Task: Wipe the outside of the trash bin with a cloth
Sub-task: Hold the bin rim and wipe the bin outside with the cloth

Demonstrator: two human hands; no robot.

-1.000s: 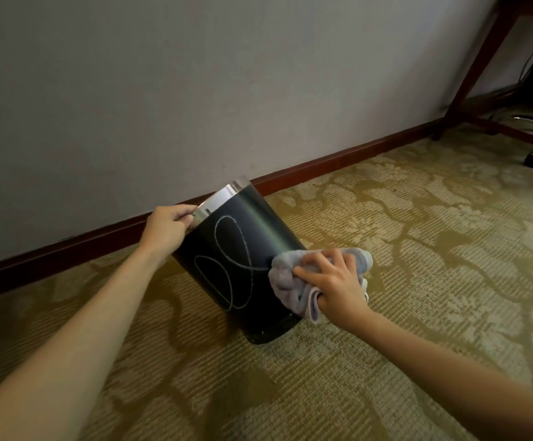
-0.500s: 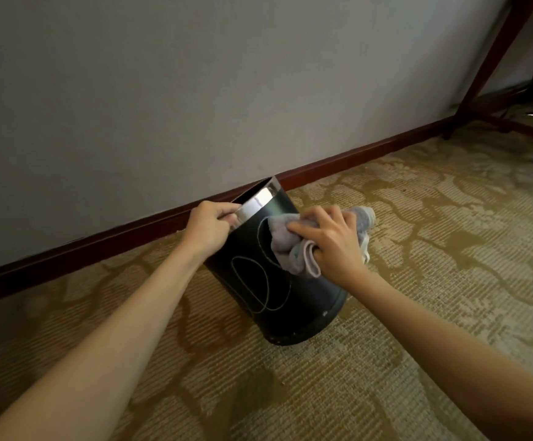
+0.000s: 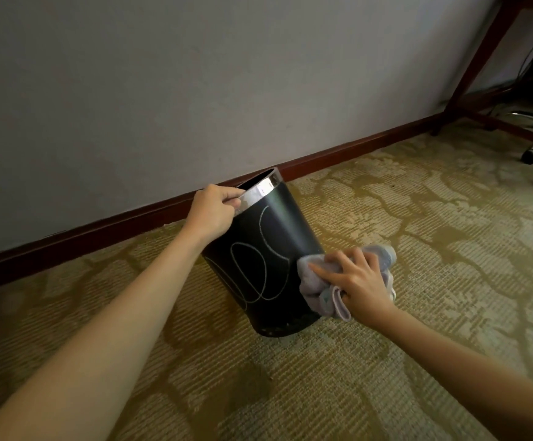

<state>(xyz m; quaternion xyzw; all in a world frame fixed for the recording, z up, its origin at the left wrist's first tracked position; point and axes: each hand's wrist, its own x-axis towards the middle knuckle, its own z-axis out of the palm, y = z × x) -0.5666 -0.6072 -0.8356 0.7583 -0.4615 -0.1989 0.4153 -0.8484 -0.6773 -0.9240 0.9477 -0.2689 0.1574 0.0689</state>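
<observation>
My left hand (image 3: 212,210) grips the shiny metal rim of the black trash bin (image 3: 268,249), fingers curled over the edge. The bin stands tilted on the carpet (image 3: 418,249), near the wall (image 3: 195,90). My right hand (image 3: 359,283) presses a bunched gray cloth (image 3: 319,292) against the bin's lower side, with my fingers spread over the cloth and my thumb tucked around it.

I think the bin is light, since one hand tips it. Its side looks smooth and stiff, so it might slide. The rim is the best place to hold. The cloth is soft and squishy.

I count one bin, one cloth and two hands.
</observation>
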